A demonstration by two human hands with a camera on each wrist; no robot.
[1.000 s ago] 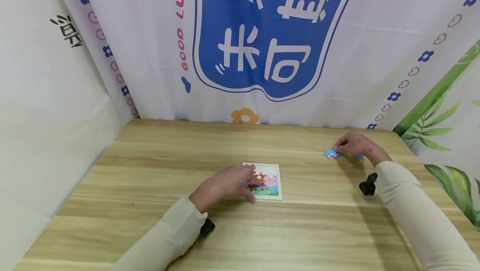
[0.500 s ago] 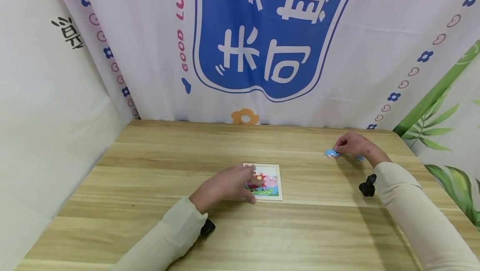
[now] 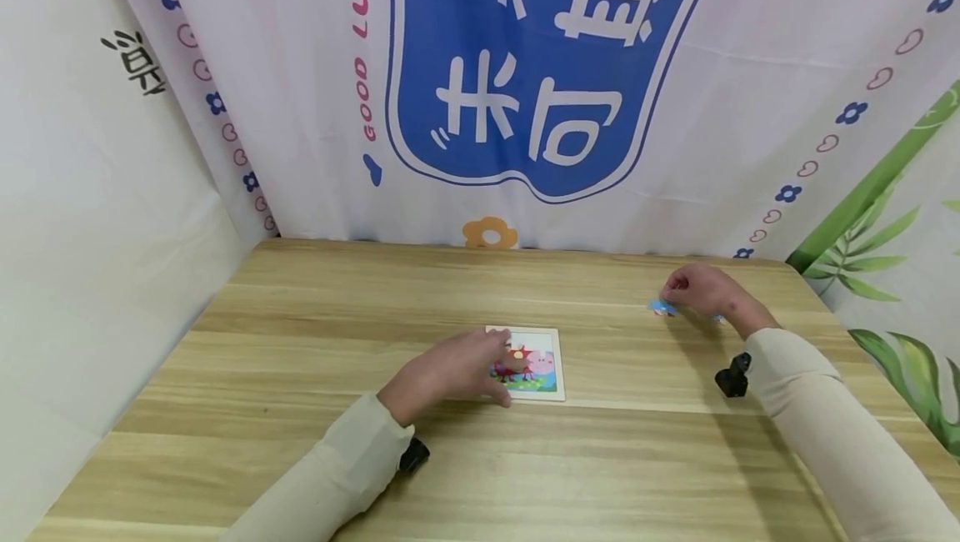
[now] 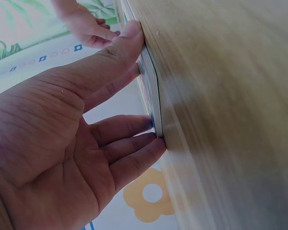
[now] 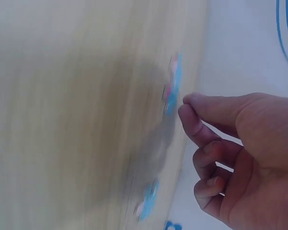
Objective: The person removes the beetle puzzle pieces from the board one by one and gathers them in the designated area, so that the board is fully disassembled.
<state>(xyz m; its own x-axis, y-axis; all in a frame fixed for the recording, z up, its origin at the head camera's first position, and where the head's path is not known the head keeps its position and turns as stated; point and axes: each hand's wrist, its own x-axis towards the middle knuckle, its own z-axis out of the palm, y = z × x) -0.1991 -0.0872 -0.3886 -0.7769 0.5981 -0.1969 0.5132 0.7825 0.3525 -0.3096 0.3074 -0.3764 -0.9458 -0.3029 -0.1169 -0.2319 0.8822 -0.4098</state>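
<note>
A square white-framed puzzle (image 3: 546, 365) with a pink cartoon pig lies on the table. My left hand (image 3: 457, 365) rests spread over its left part, hiding some of the picture. In the left wrist view, the thumb and fingers (image 4: 132, 160) touch the puzzle's edges. My right hand (image 3: 701, 290) is over the table's far right, its fingers curled and its thumb tip close to the index fingertip. Nothing shows between them. Just below and beside those fingertips lies a blue-and-pink puzzle piece (image 5: 173, 84). A second blue piece (image 5: 148, 200) lies nearby, mostly hidden by the hand in the head view.
A wood-grain table (image 3: 337, 300) carries everything. Behind it hangs a printed cloth (image 3: 315, 108), with further cloths at the left and right sides. A small black device (image 3: 733, 377) sits at the right wrist, and another black device (image 3: 414, 454) at the left.
My right hand has shifted slightly left over the blue-and-pink piece, now covering more of it. My left hand and the framed puzzle have stayed in place.
</note>
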